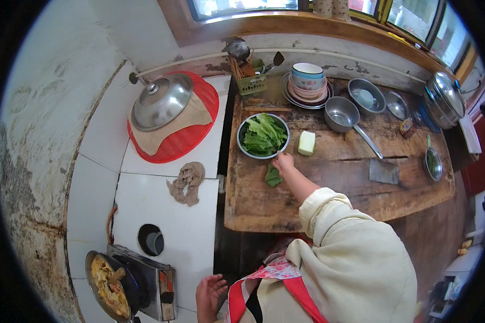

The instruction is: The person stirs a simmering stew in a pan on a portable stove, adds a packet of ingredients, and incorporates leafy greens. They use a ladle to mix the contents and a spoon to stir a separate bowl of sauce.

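My right hand (283, 162) reaches out to the near rim of a metal bowl (240, 142) and its fingers close on that rim. Green leafy vegetable (264, 135) fills the bowl. A loose green leaf (273, 177) lies on the wooden table beneath the same hand, partly hidden by it. To the right of the bowl stands a pale green-white block (306, 143), whose kind is unclear. Low in the picture, my left hand (211, 292) holds nothing, fingers apart, near the tiled counter's edge.
A pan of cooked food (107, 282) sits on a portable gas stove (161, 288) at lower left. A crumpled cloth (189, 183) and a round hole (150, 240) mark the tiled counter (190, 226). A saucepan (342, 114), cleaver blade (384, 171) and stacked bowls (307, 82) rest on the wooden table (327, 173).
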A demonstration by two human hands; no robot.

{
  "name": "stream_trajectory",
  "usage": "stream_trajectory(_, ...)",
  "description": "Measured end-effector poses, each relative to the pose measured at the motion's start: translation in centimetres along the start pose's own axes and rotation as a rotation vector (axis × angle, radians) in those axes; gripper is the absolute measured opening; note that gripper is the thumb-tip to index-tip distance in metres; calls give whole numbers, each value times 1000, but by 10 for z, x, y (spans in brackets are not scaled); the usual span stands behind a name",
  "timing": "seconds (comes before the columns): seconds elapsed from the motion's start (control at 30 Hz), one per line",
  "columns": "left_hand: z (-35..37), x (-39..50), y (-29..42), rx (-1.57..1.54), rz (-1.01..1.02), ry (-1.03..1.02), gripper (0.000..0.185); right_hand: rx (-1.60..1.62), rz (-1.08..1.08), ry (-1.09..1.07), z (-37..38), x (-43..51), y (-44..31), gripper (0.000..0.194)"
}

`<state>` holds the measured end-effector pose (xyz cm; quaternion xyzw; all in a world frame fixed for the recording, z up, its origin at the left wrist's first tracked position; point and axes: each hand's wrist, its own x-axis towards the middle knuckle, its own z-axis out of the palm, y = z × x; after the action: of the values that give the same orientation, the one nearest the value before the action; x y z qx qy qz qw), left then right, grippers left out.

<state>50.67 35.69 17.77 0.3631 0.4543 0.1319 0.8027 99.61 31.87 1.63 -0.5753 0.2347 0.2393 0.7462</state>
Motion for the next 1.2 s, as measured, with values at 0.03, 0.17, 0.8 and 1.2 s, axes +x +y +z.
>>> stream_trajectory(0.03,13,20,7,28,-12,-31,40,-70,26,-40,6,16,-2,34)
stream_trajectory(0.17,68,68,26,181,-30,-143,39,-235,-80,-44,8,33,-16,26)
stream_trajectory(0.8,137,66,61,-306,128,-164,53,-1049,-306,-1203,26,-207,-119,46)
stream_trajectory(1.2,75,-116,114,-367,471,136,53,-1313,-1837,-1545,134,-465,-68,117)
